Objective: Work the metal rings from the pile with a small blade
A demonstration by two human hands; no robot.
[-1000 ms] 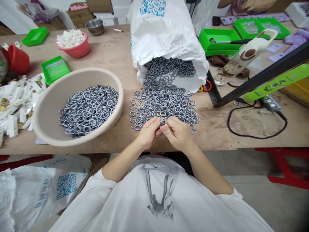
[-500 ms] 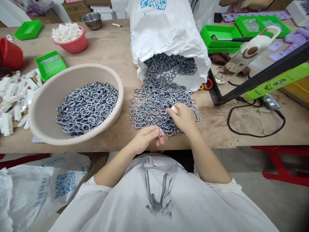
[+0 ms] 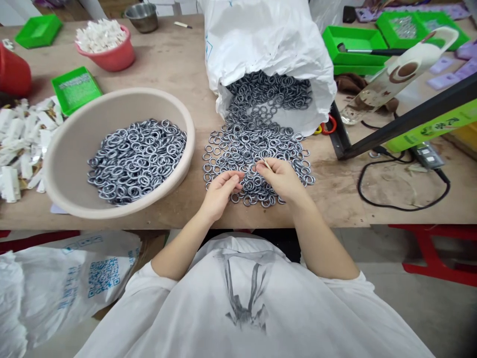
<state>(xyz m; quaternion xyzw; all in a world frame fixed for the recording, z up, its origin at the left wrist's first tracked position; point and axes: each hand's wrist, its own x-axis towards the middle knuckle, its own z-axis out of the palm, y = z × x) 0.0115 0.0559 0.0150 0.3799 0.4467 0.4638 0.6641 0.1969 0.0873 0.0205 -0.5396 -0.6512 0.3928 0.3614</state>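
Over the loose pile of grey metallic rings, my two hands almost meet. My right hand is closed around a slim pale stick; its fingertips touch or nearly touch a ring at the pile. My left hand has thumb and fingers drawn together at the pile's near edge. Whether a ring is between them is hidden. More rings spill from the mouth of a white sack behind the pile. To the left, a large beige basin holds many similar rings.
White pieces are heaped at far left, near a green tray and a red bowl. A black metal frame, a cable and a clear bottle stand right. Red-handled scissors lie beside the sack.
My left hand has moved up and forward to the pile; the ring seen in its fingers no longer shows. The stick in my right hand has turned. The view has shifted slightly.
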